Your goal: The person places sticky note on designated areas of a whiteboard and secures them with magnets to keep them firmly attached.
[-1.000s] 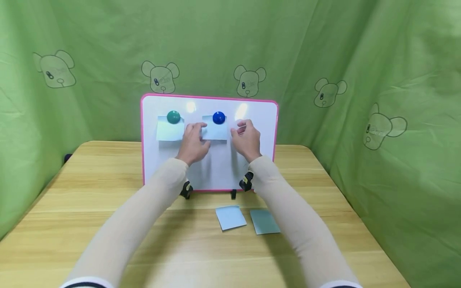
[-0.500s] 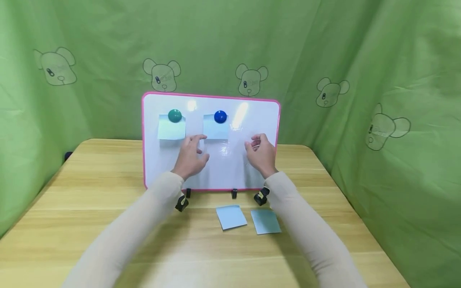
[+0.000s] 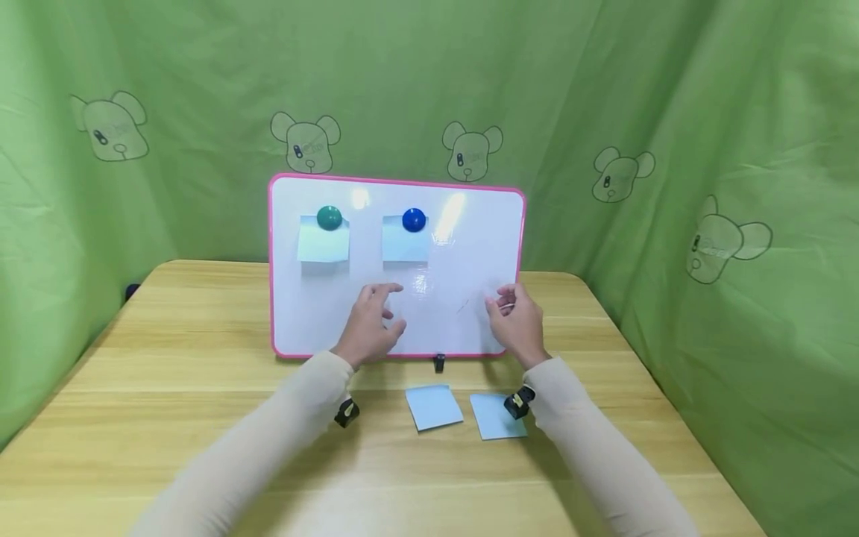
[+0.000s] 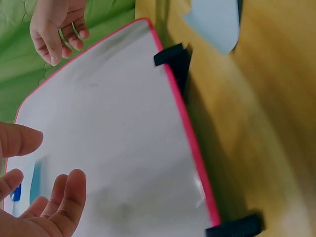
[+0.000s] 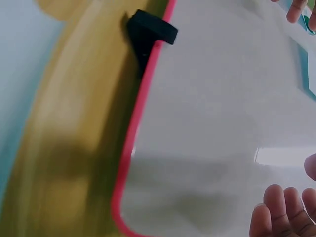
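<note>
Hands free at the whiteboard (image 3: 396,268)

Your left hand (image 3: 371,325) and right hand (image 3: 517,322) hover loose and empty before its lower half; the blue sticky notes (image 3: 434,407) below it likely need picking next.

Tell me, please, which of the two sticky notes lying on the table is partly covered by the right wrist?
The note on the right, beside the other loose note: the right wrist's black camera mount overlaps its upper right corner, while the other lies fully uncovered.
</note>
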